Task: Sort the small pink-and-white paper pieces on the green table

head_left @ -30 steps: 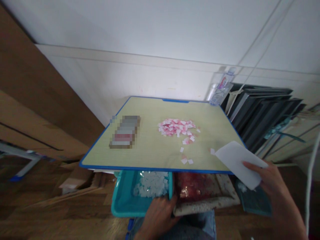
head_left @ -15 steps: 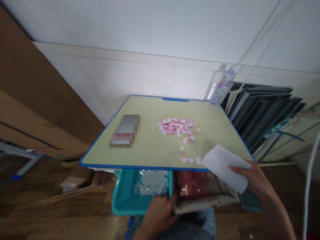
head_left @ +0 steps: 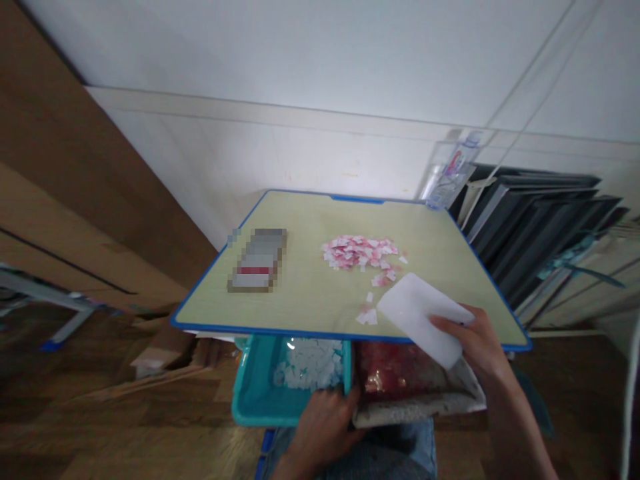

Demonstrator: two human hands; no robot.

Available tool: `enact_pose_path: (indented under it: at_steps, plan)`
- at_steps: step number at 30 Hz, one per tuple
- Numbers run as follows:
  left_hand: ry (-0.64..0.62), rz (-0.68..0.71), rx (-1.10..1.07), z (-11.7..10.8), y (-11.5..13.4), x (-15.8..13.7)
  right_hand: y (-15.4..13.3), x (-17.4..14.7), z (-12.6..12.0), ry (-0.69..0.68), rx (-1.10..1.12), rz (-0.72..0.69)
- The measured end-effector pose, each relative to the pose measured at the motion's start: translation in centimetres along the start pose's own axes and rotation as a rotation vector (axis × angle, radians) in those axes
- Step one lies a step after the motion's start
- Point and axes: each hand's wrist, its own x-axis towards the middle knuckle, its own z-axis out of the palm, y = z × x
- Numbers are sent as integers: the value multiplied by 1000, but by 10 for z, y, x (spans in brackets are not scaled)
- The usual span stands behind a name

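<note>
My right hand (head_left: pixel 473 340) grips a white scraper (head_left: pixel 417 313), a flat, slightly curved sheet, with the thumb on top. Its far edge touches the table (head_left: pixel 300 303) beside a few loose white pieces (head_left: pixel 367 315). Farther back lies a pile of small pink and white pieces (head_left: pixel 357 253). Below the table's front edge, my left hand (head_left: pixel 330 417) is closed at the near right rim of a teal basin (head_left: pixel 267 420); its fingertips are partly hidden. White pieces (head_left: pixel 310 363) lie in the basin. A dirty pale tray (head_left: pixel 420 410) with wet red contents adjoins it on the right.
A blurred-out oblong object (head_left: pixel 257 260) lies on the table's left side. A clear bottle (head_left: pixel 453 173) stands at the back right corner. Dark flat panels (head_left: pixel 535 220) lean to the right, cardboard (head_left: pixel 165 353) lies on the floor at left, and a white wall rises behind.
My right hand has moved the scraper left and slightly away from me over the table, gathering the loose pieces near the front closer together. My left hand stays at the basin's rim.
</note>
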Motion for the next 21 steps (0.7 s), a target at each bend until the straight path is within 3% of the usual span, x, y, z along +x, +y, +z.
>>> enact_pose_path:
  at_steps: [7,15,21]
  plan:
    - [-6,-6,-2,0,1,0,-22,17,17,-125,-181,-44]
    - [10,13,-3,0,0,0,-25,15,-8,55,-309,-110]
    - [-22,-5,-1,-6,2,0,-25,1,4,-113,-261,-62]
